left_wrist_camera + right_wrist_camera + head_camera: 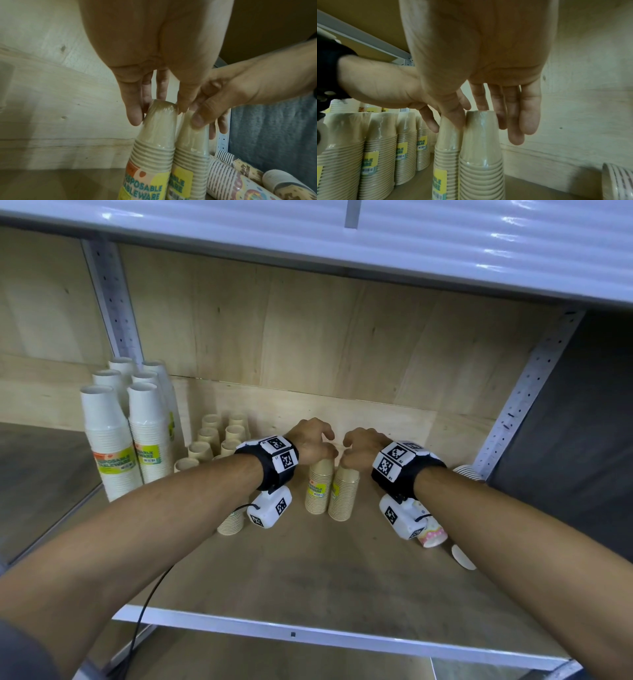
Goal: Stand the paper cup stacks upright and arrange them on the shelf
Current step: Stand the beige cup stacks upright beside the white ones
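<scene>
Hands sit on top of 2 tall tan paper cup stacks wrapped in clear plastic, near the middle of the head view. The left hand [313,440] pinches the top of the left tan stack with the yellow label [320,486], fingers curled round its top cup. The right hand [359,446] holds the top of the right tan stack [344,494] the same way. Both stacks stand up and touch each other on the wooden shelf board [308,573].

More small tan stacks [219,440] stand in rows left of centre, and 6 big white cup stacks [126,422] stand at the far left. I think these 2 are being set in place now. Next they likely need a gentle slide left, up beside the tan rows, kept straight so they do not tip. At the lower right, a patterned cup stack with dots [432,537] lies on its side and waits its turn.
</scene>
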`<move>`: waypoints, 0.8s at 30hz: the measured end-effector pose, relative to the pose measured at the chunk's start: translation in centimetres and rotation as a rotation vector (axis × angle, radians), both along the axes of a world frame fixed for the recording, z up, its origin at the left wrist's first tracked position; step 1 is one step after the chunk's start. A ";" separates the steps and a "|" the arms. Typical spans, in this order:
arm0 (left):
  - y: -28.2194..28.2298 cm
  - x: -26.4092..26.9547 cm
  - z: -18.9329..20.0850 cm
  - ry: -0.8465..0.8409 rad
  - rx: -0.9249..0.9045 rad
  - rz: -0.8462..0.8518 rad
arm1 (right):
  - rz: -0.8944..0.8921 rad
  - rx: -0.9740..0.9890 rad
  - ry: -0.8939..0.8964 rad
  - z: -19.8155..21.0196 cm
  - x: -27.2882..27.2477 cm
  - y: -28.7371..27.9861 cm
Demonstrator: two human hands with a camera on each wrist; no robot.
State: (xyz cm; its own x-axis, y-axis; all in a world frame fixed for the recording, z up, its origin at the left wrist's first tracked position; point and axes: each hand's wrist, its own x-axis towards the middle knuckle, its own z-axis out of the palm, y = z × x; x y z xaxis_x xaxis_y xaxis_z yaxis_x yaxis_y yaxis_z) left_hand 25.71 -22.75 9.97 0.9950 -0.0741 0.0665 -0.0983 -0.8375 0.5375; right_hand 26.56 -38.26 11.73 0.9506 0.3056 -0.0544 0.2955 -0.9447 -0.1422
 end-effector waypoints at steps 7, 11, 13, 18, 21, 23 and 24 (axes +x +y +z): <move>0.0 -0.3 0.5 0.010 0.013 -0.042 | -0.065 0.060 -0.010 -0.2 0.5 0.3; -0.2 -0.3 0.4 -0.025 0.014 -0.011 | -0.021 0.026 0.033 0.0 0.4 0.7; -0.3 -0.3 0.4 -0.026 0.001 -0.010 | -0.005 0.023 0.026 0.1 0.5 0.5; -0.4 -0.4 0.5 -0.018 0.005 -0.040 | -0.064 0.077 -0.014 -0.1 0.5 0.2; -0.5 -0.4 0.5 -0.021 0.003 -0.042 | -0.032 0.090 0.051 0.1 0.3 0.5; -0.5 -0.4 0.5 -0.020 0.002 -0.039 | 0.006 0.072 0.058 0.3 0.2 0.5; -0.5 -0.4 0.5 -0.019 0.002 -0.040 | 0.018 0.063 0.050 0.3 0.2 0.5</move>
State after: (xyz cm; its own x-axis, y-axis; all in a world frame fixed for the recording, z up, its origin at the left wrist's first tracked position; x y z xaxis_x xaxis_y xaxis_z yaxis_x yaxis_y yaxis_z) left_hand 25.32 -23.30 10.46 0.9899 -0.1136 0.0850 -0.1415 -0.8341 0.5332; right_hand 26.74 -37.81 12.02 0.9416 0.3267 -0.0820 0.3031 -0.9280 -0.2167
